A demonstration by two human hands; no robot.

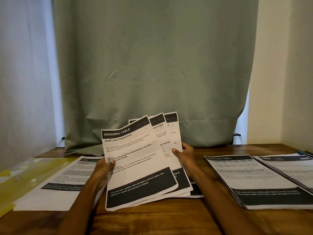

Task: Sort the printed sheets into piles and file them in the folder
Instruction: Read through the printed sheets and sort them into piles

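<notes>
We grip fanned white printed sheets (135, 160) above the wooden table's (152, 217) near edge (left hand (101, 168) and right hand (184, 155) pinching opposite sides).

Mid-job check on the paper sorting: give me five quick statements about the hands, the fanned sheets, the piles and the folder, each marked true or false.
1. Both hands hold the fanned sheets. True: the left hand grips the left edge and the right hand grips the right edge.
2. The front sheet is headed KITCHEN. False: it reads DRESSING TABLE.
3. The yellow folder lies at the table's right end. False: it lies at the left end.
4. Two overlapping piles lie on the table right of the hands. True.
5. The sheet beside the folder lies inside the folder. False: it lies on the wooden table, beside it.
</notes>
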